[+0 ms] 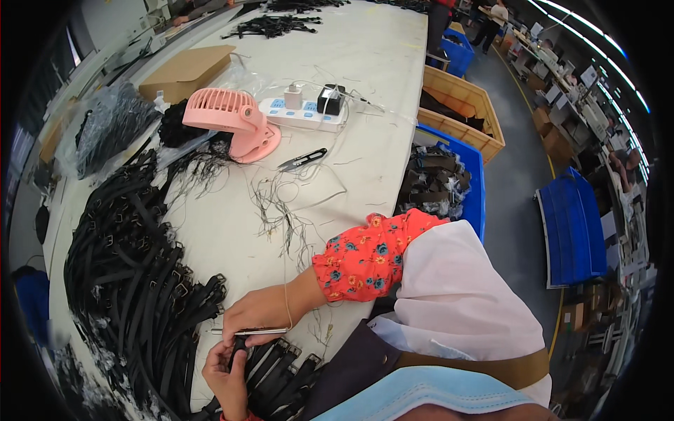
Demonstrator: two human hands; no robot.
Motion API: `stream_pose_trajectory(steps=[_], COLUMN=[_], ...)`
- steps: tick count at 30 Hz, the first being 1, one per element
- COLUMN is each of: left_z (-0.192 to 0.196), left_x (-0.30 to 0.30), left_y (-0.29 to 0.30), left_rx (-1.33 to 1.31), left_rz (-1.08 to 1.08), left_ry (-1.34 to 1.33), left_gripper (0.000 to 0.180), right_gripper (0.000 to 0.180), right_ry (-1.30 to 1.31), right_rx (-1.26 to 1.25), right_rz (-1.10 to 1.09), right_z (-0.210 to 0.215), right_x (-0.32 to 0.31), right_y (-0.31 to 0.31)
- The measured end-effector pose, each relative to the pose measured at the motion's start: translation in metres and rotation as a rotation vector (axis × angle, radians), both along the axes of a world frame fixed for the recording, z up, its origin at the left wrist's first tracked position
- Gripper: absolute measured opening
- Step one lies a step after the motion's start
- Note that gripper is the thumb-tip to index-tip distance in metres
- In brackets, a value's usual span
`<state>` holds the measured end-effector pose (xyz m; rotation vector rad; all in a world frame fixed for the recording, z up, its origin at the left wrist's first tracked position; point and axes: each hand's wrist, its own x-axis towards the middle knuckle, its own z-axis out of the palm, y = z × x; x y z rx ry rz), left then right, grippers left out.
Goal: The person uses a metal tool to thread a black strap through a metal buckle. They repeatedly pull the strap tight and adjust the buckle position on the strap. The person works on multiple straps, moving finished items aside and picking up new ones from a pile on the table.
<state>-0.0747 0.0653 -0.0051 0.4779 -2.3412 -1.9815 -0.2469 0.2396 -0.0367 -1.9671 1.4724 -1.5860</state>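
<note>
Close to my body, my right hand (pixel 261 310) is closed around a thin silver rod-like tool (pixel 275 330), which lies crosswise over the work. A thin pale cord runs past that wrist. Just below, my left hand (pixel 228 375) pinches a black strap (pixel 239 343) right under the tool. Fingers hide most of the held strap and any contact between it and the tool. More black straps with metal buckles (pixel 284 365) lie beside my hands. A large heap of black buckled straps (pixel 133 259) spreads over the table to the left.
On the white table (pixel 365 70) are a pink fan (pixel 232 116), a power strip (pixel 302 116) with plugs, black thread snips (pixel 304 160), loose threads (pixel 281 203) and a cardboard box (pixel 186 72). Blue (pixel 477 184) and yellow (pixel 484 112) bins line the right edge. People work farther off.
</note>
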Motion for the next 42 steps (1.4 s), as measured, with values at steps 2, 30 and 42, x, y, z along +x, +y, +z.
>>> stream_pose_trajectory(steps=[2,30,42], left_z=[-0.001,0.0,0.01], left_x=[0.0,-0.007,-0.002], left_y=[-0.001,0.01,-0.008], left_rx=[0.001,-0.693,-0.375], left_rz=[0.016,-0.029,-0.037], left_ry=[0.021,0.235,0.126], left_gripper=[0.025,0.008,0.007], right_gripper=[0.036,0.02,0.023], right_ry=[0.021,0.191,-0.412], right_rx=[0.011,0.024,0.373], right_rz=[-0.001,-0.035,-0.089], right_z=[0.002,0.004,0.04], right_x=[0.0,-0.003,0.01], right_y=[0.0,0.001,0.015])
